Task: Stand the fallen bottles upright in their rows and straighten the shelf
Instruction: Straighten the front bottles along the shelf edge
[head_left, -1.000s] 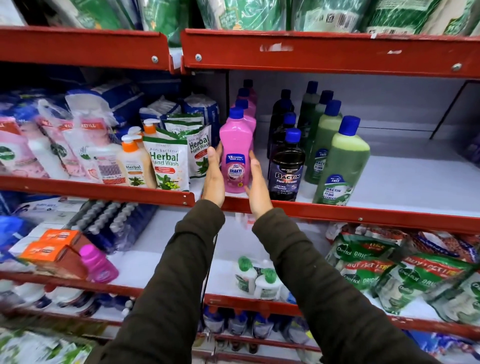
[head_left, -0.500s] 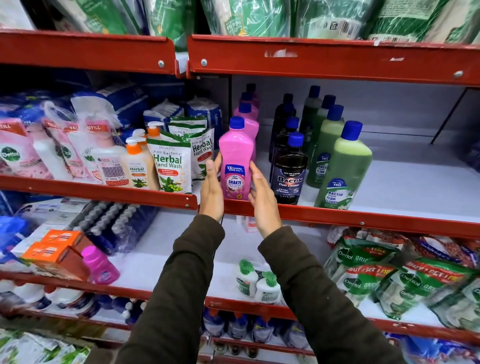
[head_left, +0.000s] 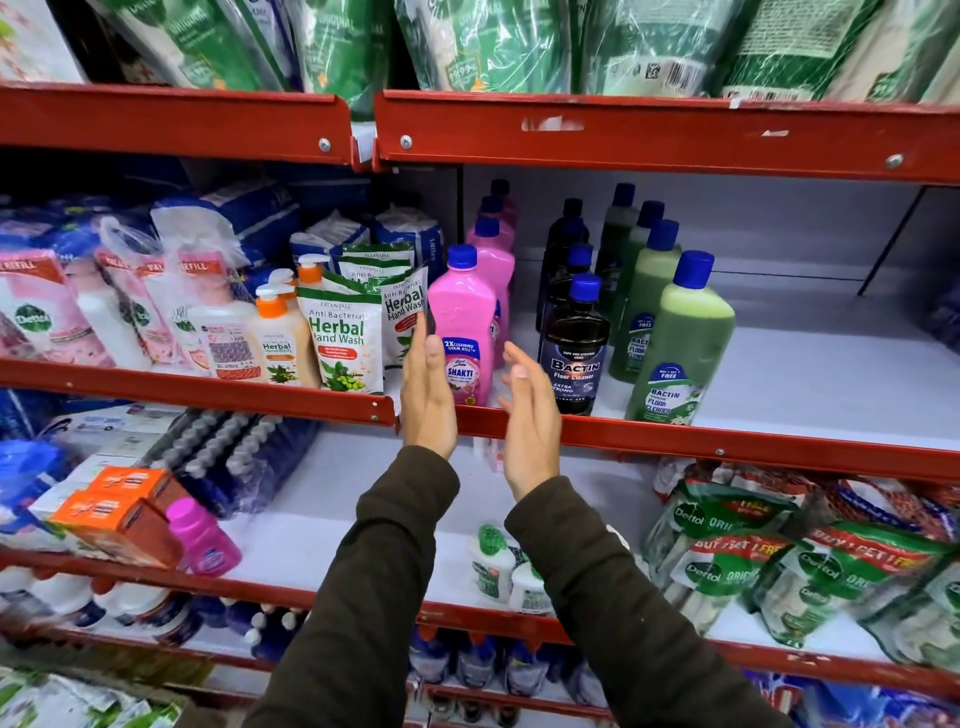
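- The front pink bottle (head_left: 464, 332) stood straight up at the front edge of the red shelf (head_left: 675, 441), at the head of its pink row.
- Just right of the pink bottle stood a black bottle (head_left: 574, 358), and right of that a green bottle (head_left: 680, 348). Each had its own row going back, and every bottle I could see there was standing.
- The left hand (head_left: 428, 395) was flat and open just left of the pink bottle. I could not tell if it touched. Its grip was wide and held nothing.
- The right hand (head_left: 527, 410) was open too, just right of the pink bottle and apart from it. Its grip was wide and empty.
- So this shelf looked nearly done. Far below and left of the pink bottle, a small pink bottle (head_left: 203, 538) lay tipped on a lower shelf. I think that one was still to fix.
- Half a second before, both hands pressed the sides of the pink bottle. Now they had let go and pulled back a little. The bottle had stayed up.
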